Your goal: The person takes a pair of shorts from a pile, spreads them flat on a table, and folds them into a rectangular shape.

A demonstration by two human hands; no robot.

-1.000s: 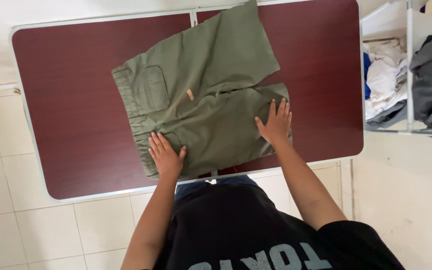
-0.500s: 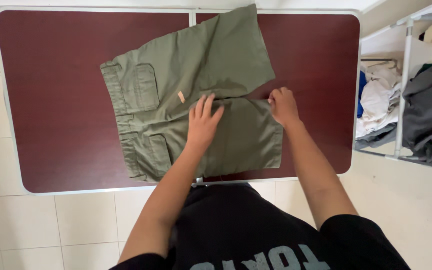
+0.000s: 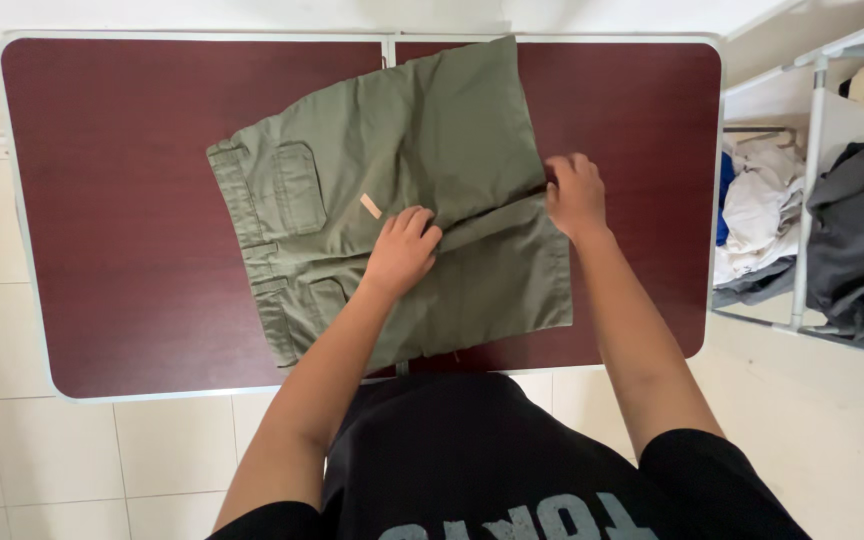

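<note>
the shorts look light and soft, a woven cotton-like cloth that probably folds easily, holds a crease fairly well and does not slide much on the surface. nothing about them seems fragile. the best places to take hold are likely the hems and the stiffer waistband, where the doubled cloth gives the fingers something firm.

they lie flat near the middle of the dark red surface, waistband to the left, legs to the right. they are olive green, with a flapped back pocket and a small tan label near the middle seam.

the left hand rests where the legs meet, fingers curled and pressing down; its grip appears closed loosely on a fold of cloth. the right hand has its grip pinched shut on the inner hem corner of the near leg.

a rack of clothes stands to the right.
</note>
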